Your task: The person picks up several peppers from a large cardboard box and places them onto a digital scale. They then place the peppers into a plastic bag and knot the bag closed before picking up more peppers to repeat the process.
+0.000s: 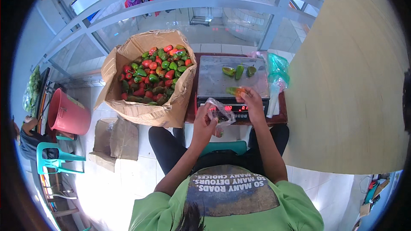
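Note:
My left hand (204, 122) is closed on a small clear plastic bag (221, 113), held in front of the scale's display. Something dark shows through the film, and a bit of reddish-green shows below my fingers. In my right hand (251, 102) I grip an orange-green pepper (235, 91), just above the near edge of the metal weighing plate. Three green peppers (239, 72) lie apart on the far right of that plate, part of a digital scale (209, 70) with red lit digits. The scale rests on a dark red-brown table (280, 110).
Left of the scale stands a big open cardboard box (150, 113) full of red and green peppers. Green and clear plastic bags (278, 70) lie right of it. A curved wooden panel (346, 102) borders the right. Farther left are a red bucket (68, 111), a turquoise stool (55, 158) and flattened cardboard (124, 139).

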The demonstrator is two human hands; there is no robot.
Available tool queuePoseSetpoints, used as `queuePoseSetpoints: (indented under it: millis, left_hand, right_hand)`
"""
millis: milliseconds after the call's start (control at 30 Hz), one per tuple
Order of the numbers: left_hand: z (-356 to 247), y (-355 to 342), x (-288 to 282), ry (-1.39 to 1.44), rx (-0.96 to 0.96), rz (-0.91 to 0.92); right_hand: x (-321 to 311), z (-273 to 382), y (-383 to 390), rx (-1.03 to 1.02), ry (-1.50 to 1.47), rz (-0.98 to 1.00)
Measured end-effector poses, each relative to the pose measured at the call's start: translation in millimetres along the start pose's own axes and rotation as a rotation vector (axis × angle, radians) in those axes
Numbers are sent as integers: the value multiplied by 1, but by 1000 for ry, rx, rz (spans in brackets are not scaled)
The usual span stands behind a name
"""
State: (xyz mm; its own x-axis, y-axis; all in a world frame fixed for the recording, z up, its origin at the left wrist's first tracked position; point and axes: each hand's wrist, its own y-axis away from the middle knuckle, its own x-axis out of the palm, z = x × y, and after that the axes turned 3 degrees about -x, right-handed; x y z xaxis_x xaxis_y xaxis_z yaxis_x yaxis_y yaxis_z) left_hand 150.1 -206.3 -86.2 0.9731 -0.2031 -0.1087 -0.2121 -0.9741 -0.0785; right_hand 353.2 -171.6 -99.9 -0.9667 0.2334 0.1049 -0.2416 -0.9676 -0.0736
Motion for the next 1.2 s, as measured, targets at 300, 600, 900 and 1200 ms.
queuePoseSetpoints:
  millis: [300,600,900,1200]
  left_hand:
    - [-11,1,10,-23,-33,34]
    - [-3,5,-2,99,-19,-18]
    - [-8,11,-4,-8,20,97]
    - [-11,16,-6,137,-55,77]
  right_hand:
    - [16,37,61,-235,328,313]
    - [3,37,16,-343,524,34]
    - [-43,-30,-123,-274,1162,-319]
    - [-12,-28,-142,49,1282,-160]
